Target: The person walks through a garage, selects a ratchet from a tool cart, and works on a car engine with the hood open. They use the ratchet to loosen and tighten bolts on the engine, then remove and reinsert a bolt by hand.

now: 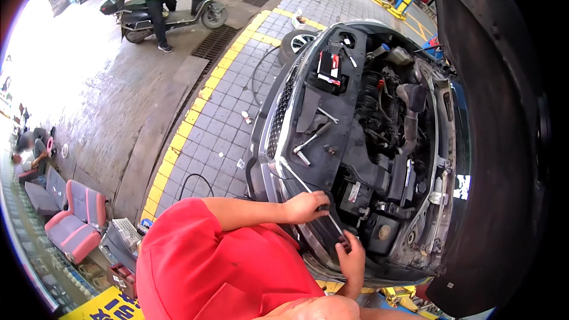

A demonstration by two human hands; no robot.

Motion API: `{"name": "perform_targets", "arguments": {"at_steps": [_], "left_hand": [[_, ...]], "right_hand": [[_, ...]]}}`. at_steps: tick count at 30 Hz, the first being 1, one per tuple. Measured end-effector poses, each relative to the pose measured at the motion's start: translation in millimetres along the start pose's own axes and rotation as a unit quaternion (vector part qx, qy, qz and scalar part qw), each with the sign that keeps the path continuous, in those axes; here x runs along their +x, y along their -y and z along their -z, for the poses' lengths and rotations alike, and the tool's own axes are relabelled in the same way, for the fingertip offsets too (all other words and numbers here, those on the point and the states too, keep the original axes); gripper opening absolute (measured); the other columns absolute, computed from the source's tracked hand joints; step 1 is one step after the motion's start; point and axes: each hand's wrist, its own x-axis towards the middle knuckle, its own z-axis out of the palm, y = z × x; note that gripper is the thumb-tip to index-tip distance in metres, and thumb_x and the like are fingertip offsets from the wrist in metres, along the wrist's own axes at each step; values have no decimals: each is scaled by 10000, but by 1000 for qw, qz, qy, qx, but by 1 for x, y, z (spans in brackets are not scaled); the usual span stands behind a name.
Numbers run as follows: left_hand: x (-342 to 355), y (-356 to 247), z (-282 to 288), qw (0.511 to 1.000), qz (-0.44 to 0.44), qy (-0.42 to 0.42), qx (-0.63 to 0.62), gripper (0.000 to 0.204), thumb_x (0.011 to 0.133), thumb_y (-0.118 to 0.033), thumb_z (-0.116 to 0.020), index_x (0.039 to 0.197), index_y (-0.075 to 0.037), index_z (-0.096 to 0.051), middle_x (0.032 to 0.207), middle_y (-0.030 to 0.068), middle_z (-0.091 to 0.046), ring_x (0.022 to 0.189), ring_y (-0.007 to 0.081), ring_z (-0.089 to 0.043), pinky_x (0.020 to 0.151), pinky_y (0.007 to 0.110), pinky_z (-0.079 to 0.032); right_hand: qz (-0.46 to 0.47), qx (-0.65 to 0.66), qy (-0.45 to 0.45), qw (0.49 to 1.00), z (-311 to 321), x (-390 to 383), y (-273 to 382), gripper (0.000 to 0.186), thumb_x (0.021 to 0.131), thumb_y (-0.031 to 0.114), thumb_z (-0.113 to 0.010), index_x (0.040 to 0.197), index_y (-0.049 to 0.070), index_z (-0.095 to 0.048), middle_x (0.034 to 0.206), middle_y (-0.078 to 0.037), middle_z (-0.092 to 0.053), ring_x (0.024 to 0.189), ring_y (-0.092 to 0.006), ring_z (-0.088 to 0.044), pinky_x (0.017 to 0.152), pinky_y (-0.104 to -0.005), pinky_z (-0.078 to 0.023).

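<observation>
Got a thin metal rod (336, 224) above the near front corner of the car (265, 181), toward the near left of the battery (354, 193). Runs on a slant, from the left hand (306, 207) at the far left down to the right hand (351, 256) at the near right. Looks closed around the far end with the left. Can't tell whether pinched or just touched with the right fingertips. Lies right between both hands, long axis pointing from one to the other, so pretty much equally close to either.
</observation>
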Motion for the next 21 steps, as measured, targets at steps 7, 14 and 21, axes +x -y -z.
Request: {"name": "perform_targets", "arguments": {"at_steps": [7, 14, 21], "left_hand": [[38, -4, 53, 984, 95, -106, -105, 153, 870, -111, -721, 953, -10, -641, 860, 132, -625, 884, 295, -653, 760, 376, -515], [37, -3, 38, 986, -51, -48, -154, 144, 872, -64, -715, 979, -23, -628, 915, 120, -623, 863, 305, -631, 760, 376, -504], [55, 4, 22, 983, -124, 31, -130, 163, 871, -95, -720, 995, -44, -626, 905, 113, -604, 798, 316, -622, 695, 381, -507]], "right_hand": [[185, 123, -294, 930, -49, 6, -11, 166, 895, 43, -627, 1054, -5, -632, 1041, -145, -624, 906, -236, -597, 860, -342, -477], [123, 528, -156, 826, -75, 33, 21, 552, 1016, 375, -540, 1396, -7, -417, 1082, -120, -605, 806, -166, -608, 702, -294, -479], [71, 608, -221, 759, -59, 37, 1, 364, 1064, 315, -432, 1085, -16, -582, 1123, -181, -635, 890, -280, -707, 770, -371, -579]]}}
